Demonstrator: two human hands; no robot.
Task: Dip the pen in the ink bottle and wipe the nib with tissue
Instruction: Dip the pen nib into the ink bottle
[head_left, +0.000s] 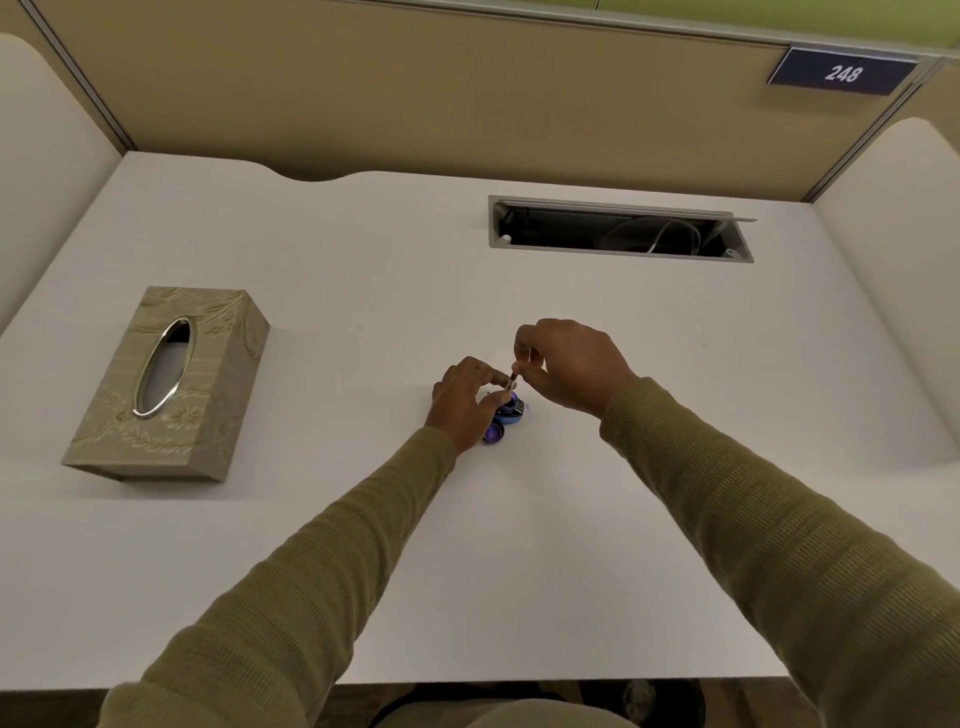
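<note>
A small blue ink bottle (511, 411) stands open in the middle of the white desk (363, 249). Its round cap (493, 432) lies just in front of it, inside facing up. My left hand (462, 399) wraps the bottle from the left, thumb and fingers against it. My right hand (566, 364) pinches a short pen (514, 378) upright right above the bottle's mouth; the nib end points down and I cannot see whether it touches the ink. A beige tissue box (171, 384) with an oval metal-rimmed slot sits at the left; no tissue sticks out.
A recessed cable tray (618, 228) with its lid up lies at the back right of the desk. Padded partitions (441, 104) close in the back and both sides. A sign reading 248 (841, 73) hangs at the upper right.
</note>
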